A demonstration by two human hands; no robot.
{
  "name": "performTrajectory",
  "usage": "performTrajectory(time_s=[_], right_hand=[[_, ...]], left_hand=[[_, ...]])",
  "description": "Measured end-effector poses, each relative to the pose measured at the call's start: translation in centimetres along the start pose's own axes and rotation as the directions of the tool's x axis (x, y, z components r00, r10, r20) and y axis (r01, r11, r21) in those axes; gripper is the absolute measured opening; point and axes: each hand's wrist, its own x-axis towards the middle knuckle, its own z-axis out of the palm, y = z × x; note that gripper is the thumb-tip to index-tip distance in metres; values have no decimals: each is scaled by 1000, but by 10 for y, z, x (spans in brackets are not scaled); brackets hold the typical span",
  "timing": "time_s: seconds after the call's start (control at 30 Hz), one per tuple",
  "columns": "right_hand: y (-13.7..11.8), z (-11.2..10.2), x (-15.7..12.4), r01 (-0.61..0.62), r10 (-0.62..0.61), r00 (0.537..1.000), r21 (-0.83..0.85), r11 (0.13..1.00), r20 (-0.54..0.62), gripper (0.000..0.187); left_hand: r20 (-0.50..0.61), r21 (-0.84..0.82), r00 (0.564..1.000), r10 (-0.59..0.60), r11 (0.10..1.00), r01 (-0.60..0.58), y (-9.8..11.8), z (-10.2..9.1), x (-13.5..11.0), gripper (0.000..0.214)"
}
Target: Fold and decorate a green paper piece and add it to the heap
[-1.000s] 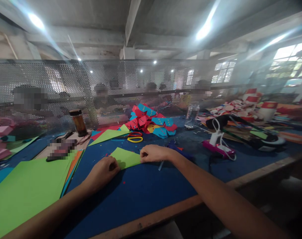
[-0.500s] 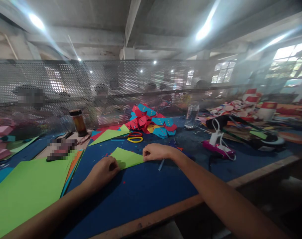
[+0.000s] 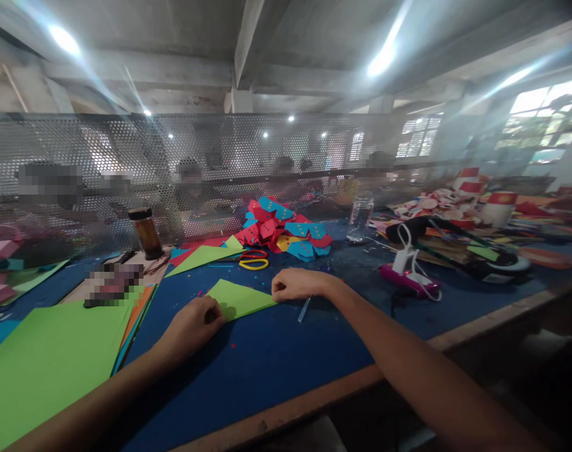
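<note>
A small folded sheet of green paper (image 3: pixel 238 299) lies on the blue tabletop (image 3: pixel 276 351) in front of me. My left hand (image 3: pixel 194 325) rests curled on its near left corner, fingers pressed together on the paper. My right hand (image 3: pixel 296 284) is closed at the paper's right tip, pinching it against the table. Both forearms reach in from the lower edge of the view.
A stack of green and orange sheets (image 3: pixel 50 358) lies at left. Yellow-handled scissors (image 3: pixel 253 261), a heap of red and blue cut shapes (image 3: pixel 286 231), a brown jar (image 3: pixel 145 233), a clear jar (image 3: pixel 360 218) and a pink glue gun (image 3: pixel 410 276) lie beyond. People sit behind a perforated metal screen (image 3: pixel 210 163).
My right hand has slid a little to the right along the green paper's edge. My left hand has stayed in place on the near corner.
</note>
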Motion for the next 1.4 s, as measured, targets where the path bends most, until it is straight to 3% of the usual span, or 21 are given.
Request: performTrajectory(time_s=[0.13,0.27,0.43,0.63,0.77,0.87,0.97,1.1,1.4], right_hand=[[-2,-15,-20,-35,27,992,-60,998,-125,21],[-7,-16,-53,-132,82,952,-152,980,-296,28],[2,4,-77,-196,143,958,-204,959,-250,29],[9,11,-76,-182,124,956,-207,961,-265,27],[-13,-2,-67,-141,67,940,-201,969,-334,24],[-30,-8,-49,2,-70,916,-172,985,-394,22],[-30,-5,-26,111,-141,947,-117,987,-289,20],[-13,7,-8,100,-102,987,-22,995,-128,17],[-12,12,-9,137,-129,986,75,988,-103,21]], left_hand=[[8,0,1000,8,1000,-8,-2,2,0,20],[7,3,1000,3,1000,-3,0,1,-1,21],[24,20,1000,-17,1000,17,1,0,-1,20],[19,5,1000,-7,1000,7,-2,1,0,21],[5,3,1000,4,1000,-4,-2,2,0,21],[-2,1,1000,18,1000,-18,-2,2,0,22],[6,4,1000,20,1000,-21,-3,2,0,21],[9,5,1000,13,1000,-13,-3,2,0,21],[21,-29,1000,-23,999,23,2,-1,-2,21]])
